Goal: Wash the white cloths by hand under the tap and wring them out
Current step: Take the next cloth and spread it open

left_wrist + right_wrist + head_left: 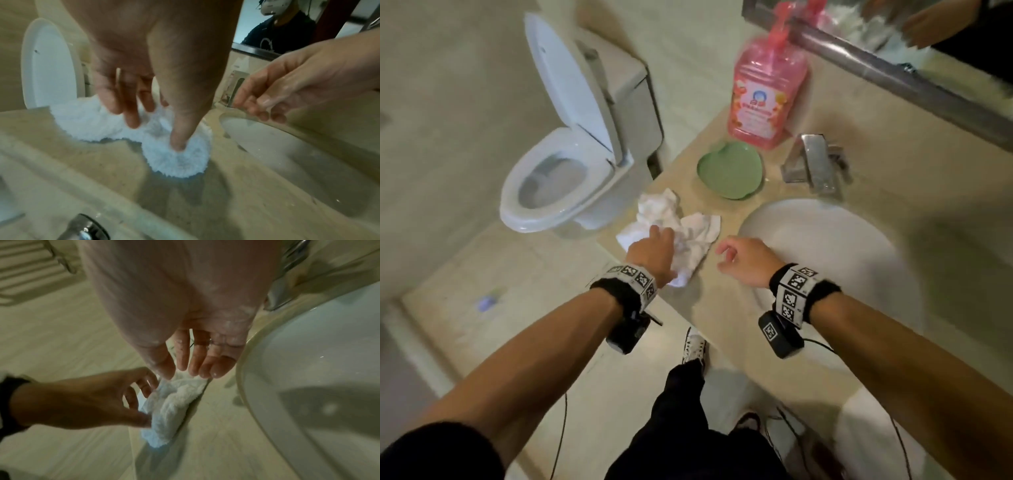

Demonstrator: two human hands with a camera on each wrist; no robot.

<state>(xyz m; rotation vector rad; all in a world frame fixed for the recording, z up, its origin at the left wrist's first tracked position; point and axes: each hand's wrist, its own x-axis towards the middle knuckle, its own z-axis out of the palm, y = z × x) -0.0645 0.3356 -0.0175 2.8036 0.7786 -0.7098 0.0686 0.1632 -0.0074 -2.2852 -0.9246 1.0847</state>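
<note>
Head view is showing my two bare arms reaching over a beige stone counter (726,305), with the round white basin (825,240) as the landmark. White cloths (681,229) are lying crumpled on the counter just left of the basin; I am counting two, one bunched lump farther from me and one flatter piece nearer, though the folds are making the count uncertain. Together they are stretching in a long heap running from the counter's front edge away from me, toward a green heart-shaped dish (729,174). The fabric is looking fluffy, like terry, in the left wrist view.

My left hand (654,253) is lying on the nearer cloth, fingers and thumb curling down into the pile and grasping it; the thumb (180,129) is pressing into a tuft. My right hand (746,260) is hovering between the cloths and the basin rim, wet, fingers loosely bent, released and holding nothing.

Behind the basin, one square metal tap (815,164) is pointing its spout toward the bowl. One pink translucent pump bottle (767,92) is standing beyond the dish. Left of the counter, one white toilet (558,164) is standing with its lid raised.
</note>
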